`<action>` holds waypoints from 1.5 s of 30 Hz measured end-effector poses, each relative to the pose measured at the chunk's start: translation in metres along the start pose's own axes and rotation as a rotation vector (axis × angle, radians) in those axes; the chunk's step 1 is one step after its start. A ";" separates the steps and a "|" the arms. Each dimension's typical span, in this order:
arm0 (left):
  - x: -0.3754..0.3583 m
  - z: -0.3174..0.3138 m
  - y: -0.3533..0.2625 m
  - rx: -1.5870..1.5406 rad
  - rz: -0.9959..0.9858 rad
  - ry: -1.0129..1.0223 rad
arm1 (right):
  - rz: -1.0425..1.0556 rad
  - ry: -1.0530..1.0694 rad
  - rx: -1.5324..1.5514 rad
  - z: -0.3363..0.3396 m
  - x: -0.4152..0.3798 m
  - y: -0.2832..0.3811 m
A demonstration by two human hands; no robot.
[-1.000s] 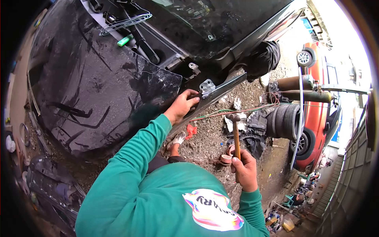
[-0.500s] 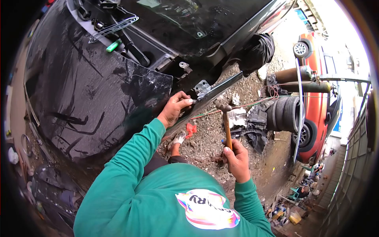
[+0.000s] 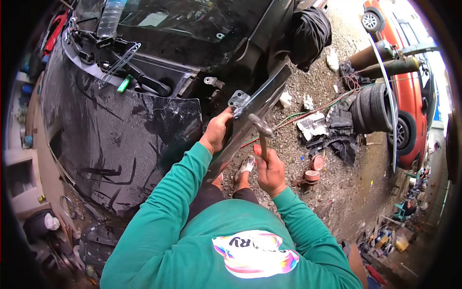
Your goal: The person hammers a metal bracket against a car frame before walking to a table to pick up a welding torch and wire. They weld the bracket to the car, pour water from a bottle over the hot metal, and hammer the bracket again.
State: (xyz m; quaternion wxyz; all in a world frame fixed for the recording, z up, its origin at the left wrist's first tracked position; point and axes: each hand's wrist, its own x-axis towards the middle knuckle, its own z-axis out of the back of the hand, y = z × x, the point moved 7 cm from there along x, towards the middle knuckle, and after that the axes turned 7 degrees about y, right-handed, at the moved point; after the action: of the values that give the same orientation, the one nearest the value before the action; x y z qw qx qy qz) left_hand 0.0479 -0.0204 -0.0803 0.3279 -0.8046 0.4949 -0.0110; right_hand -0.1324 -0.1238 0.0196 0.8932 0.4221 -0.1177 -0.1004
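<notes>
My right hand [image 3: 272,174] is wrapped round the wooden handle of a hammer [image 3: 260,124]. The hammer's metal head is up beside the outer face of a dark fender panel [image 3: 244,126]. On the panel's inner side, my left hand [image 3: 218,131] is closed just below a metal hinge bracket [image 3: 238,99]. Its fingertips are partly hidden, and I cannot make out what they grip. To the left of that hand lies the dusty black car hood [image 3: 120,139], with its corner close to my wrist.
A green-handled tool [image 3: 124,84] and wire lie by the windshield. Black cloth covers the side mirror [image 3: 310,38]. On the gravel stand stacked tires [image 3: 373,108], gas cylinders [image 3: 392,67] and round reddish parts [image 3: 313,174]. A red car [image 3: 411,135] is beyond.
My right hand has raised the hammer and brought it left, close to the panel. My left hand has shifted up towards the bracket; the small metal piece at its fingertips no longer shows. The view has shifted.
</notes>
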 end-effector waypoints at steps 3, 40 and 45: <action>0.006 0.005 0.004 0.036 0.054 0.018 | -0.069 0.019 -0.153 -0.015 0.009 -0.011; 0.030 0.022 0.008 0.179 -0.050 0.009 | -0.028 0.112 -0.465 0.007 0.018 -0.001; 0.029 -0.014 -0.008 -0.049 -0.117 0.482 | -0.032 0.070 -0.408 0.016 0.018 0.008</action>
State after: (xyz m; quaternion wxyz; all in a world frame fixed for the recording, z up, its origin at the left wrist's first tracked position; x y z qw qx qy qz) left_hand 0.0647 -0.0485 -0.0738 0.1794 -0.8137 0.5116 -0.2097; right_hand -0.1195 -0.1355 0.0379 0.9621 0.2374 -0.0572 -0.1215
